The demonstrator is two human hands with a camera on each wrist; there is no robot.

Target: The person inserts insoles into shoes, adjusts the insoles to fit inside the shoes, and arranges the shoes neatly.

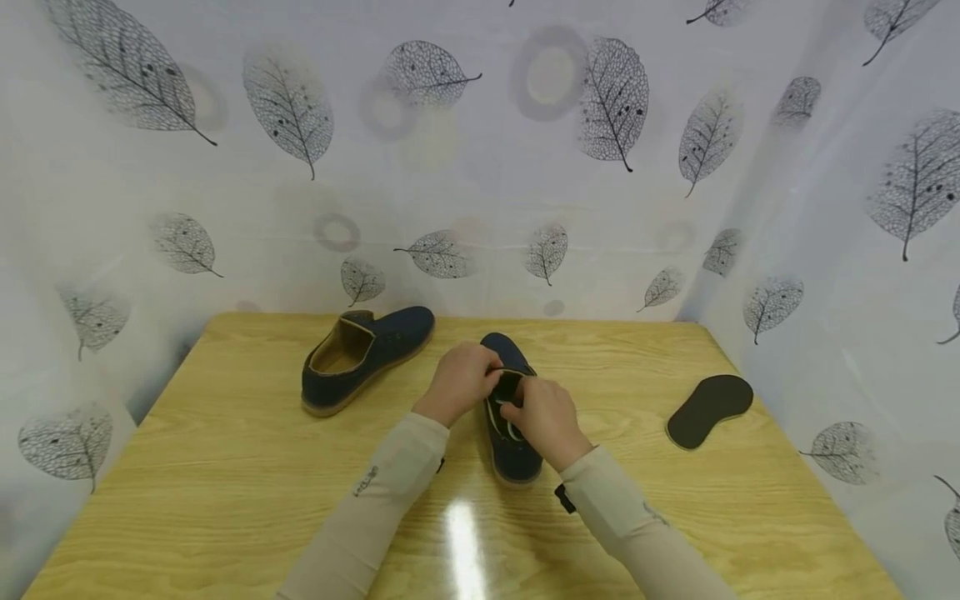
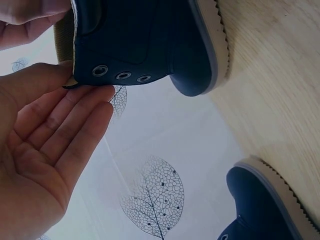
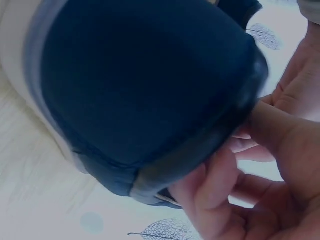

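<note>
A dark navy shoe [image 1: 516, 462] stands on the table with its heel toward me, and both hands are at its opening. My left hand [image 1: 461, 379] pinches the upper edge near the eyelets [image 2: 123, 75] between thumb and fingers. The other left fingers extend past that edge. My right hand [image 1: 551, 421] has its thumb and fingers bent into the opening, over the heel collar [image 3: 195, 150]. What they touch inside is hidden. A thin pale curved edge shows within the opening. A dark insole [image 1: 708, 410] lies at the right, apart from both hands.
The matching navy shoe [image 1: 375, 354] sits at the back left, its toe pointing back and right. The wooden table [image 1: 247, 492] meets a white leaf-patterned curtain [image 1: 480, 192] behind it, which also hangs at both sides.
</note>
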